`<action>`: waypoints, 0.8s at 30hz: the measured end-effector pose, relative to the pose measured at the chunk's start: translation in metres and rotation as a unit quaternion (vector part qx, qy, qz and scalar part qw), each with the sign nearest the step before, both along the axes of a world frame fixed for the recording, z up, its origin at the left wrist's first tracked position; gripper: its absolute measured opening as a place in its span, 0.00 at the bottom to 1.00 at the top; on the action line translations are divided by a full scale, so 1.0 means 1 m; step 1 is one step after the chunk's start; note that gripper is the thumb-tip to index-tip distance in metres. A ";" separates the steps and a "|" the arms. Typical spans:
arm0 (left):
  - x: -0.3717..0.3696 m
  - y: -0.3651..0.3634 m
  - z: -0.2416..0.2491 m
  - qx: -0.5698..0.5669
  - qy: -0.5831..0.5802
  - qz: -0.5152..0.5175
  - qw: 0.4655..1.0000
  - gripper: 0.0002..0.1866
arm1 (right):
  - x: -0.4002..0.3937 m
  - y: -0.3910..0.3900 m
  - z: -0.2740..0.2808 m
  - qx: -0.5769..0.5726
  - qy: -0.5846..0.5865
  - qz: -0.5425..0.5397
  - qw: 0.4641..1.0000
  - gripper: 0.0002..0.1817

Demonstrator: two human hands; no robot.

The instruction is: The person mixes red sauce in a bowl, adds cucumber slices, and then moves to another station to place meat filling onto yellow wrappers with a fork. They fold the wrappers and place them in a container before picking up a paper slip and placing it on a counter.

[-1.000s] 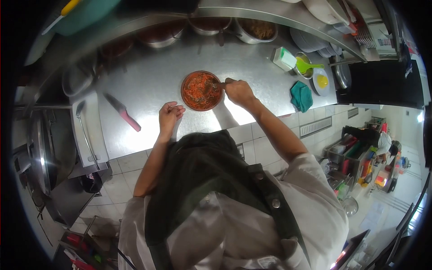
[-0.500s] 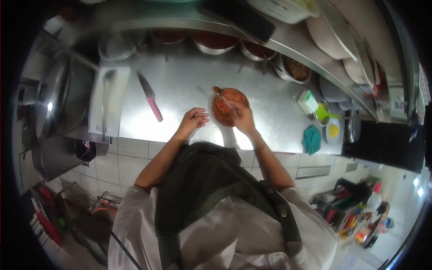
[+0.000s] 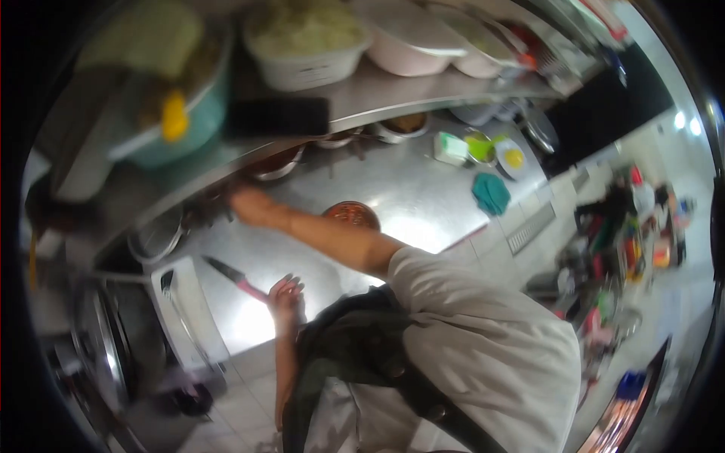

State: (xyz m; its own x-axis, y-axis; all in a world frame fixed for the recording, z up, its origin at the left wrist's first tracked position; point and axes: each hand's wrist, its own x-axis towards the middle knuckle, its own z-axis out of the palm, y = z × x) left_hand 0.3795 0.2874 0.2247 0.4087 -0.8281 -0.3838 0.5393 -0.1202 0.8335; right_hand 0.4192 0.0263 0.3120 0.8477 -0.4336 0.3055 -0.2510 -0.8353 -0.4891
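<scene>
My right arm stretches across the metal counter (image 3: 408,200) to its back left. There my right hand (image 3: 248,205) is blurred at the row of pots under the shelf, its fingers hidden. Part of the bowl of red sauce (image 3: 353,214) shows behind my forearm. My left hand (image 3: 285,300) is low over the front of the counter, fingers loosely curled and apart, with nothing seen in it. Right beside it in this view is the end of the pink handle of a knife (image 3: 232,275), which lies flat with its blade pointing away to the left.
A white cutting board (image 3: 185,302) with a long-handled utensil lies at the left. Along the shelf (image 3: 393,102) stand tubs of food and a dark flat slab (image 3: 278,117). At the right are a teal cloth (image 3: 491,193), a white-and-green box (image 3: 451,149) and a yellow-centred plate (image 3: 516,159).
My right hand has left the spoon and sauce bowl and reached to the back left. My left hand is now closer to the knife. The view has turned and tilted up, showing more shelf.
</scene>
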 end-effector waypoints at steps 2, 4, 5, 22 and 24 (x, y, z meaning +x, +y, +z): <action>0.005 0.004 -0.016 -0.017 -0.067 -0.009 0.998 0.18 | -0.035 0.036 -0.010 0.113 -0.110 -0.005 0.988 0.16; 0.009 -0.001 -0.021 -0.013 -0.032 -0.005 0.999 0.16 | -0.093 0.054 -0.010 0.178 -0.061 0.073 0.980 0.16; 0.011 -0.006 -0.020 0.003 -0.078 -0.034 0.996 0.17 | -0.126 0.054 -0.009 0.245 -0.030 0.067 0.967 0.16; -0.170 -0.121 0.047 -0.014 -0.108 -0.471 0.875 0.18 | -0.655 -0.076 -0.141 -0.089 0.136 -0.653 0.740 0.32; -0.187 -0.116 0.036 -0.011 -0.096 -0.475 0.875 0.18 | -0.610 -0.045 -0.108 -0.052 0.189 -0.619 0.760 0.29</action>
